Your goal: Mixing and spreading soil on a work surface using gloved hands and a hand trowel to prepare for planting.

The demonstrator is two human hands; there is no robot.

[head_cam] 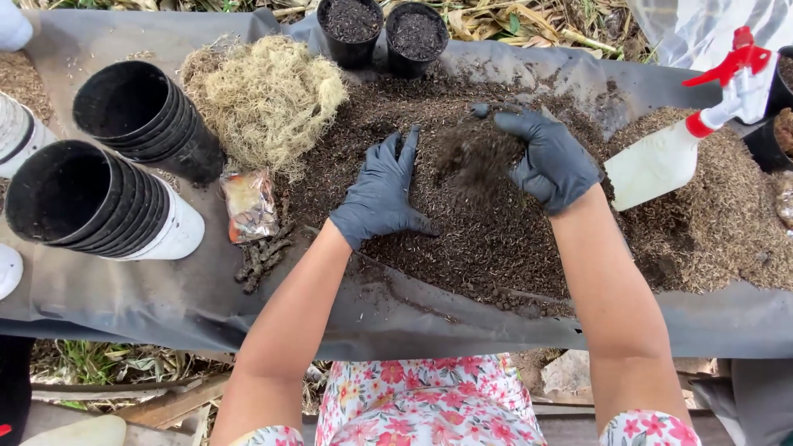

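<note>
While both gloved hands are working over the dark potting mix heaped at the middle of the grey sheet, the items are lying as follows.

Left hand, dark glove: lying flat and released, fingers spread, palm pressing on the mix.

Right hand, dark glove: raised just above the heap, fingers curled around a loose clump of mix that is spilling down in a dark stream between the two hands.

Pale dried moss: sitting in a tangled mound on the sheet, to the left of the heap and touching its edge.

Two stacks of nested black nursery pots, lying on their sides at the far left, mouths facing the viewer; the nearer stack is ending in a white pot.

Small clear packet: lying between the stacks and the mix.

Two filled black pots: standing upright, side by side, at the far edge of the sheet.

White spray bottle with red trigger: lying tilted at the right, beside a lighter brown husk heap.

Floral garment: showing at the bottom edge.
</note>
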